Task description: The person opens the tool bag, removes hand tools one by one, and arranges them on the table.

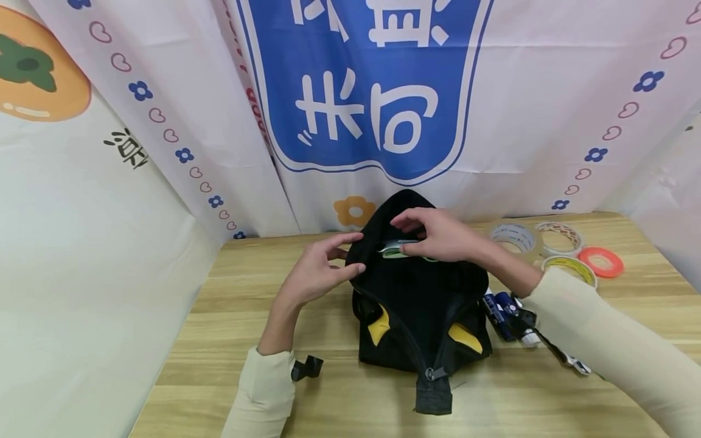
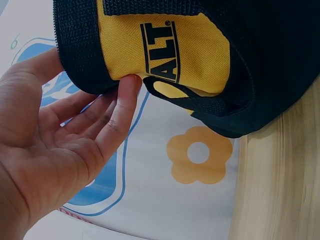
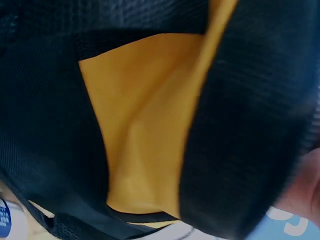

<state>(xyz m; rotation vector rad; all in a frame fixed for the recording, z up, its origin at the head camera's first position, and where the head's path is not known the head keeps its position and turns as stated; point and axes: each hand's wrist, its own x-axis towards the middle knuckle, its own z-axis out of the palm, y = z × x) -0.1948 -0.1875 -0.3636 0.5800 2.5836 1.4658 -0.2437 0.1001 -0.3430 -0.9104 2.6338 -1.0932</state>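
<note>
A black and yellow tool bag point(image 1: 408, 292) stands on the table with its zipped mouth open. At its left rim my left hand point(image 1: 320, 267) holds the edge between thumb and fingers; in the left wrist view, fingertips press the yellow lettered panel point(image 2: 195, 55). My right hand point(image 1: 438, 234) reaches over the mouth, thumb and fingers apart. Just under its thumb, a grey and light-green item point(image 1: 393, 250) shows inside the bag. The bag's black side and a yellow pocket point(image 3: 145, 125) fill most of the right wrist view, with part of my hand at the right edge.
Right of the bag lie several tape rolls, including a red one point(image 1: 600, 261) and a yellow one point(image 1: 569, 269). Dark blue tubes point(image 1: 499, 313) lie against the bag's right side, partly beneath my right forearm. A printed cloth point(image 1: 520, 121) hangs behind the table.
</note>
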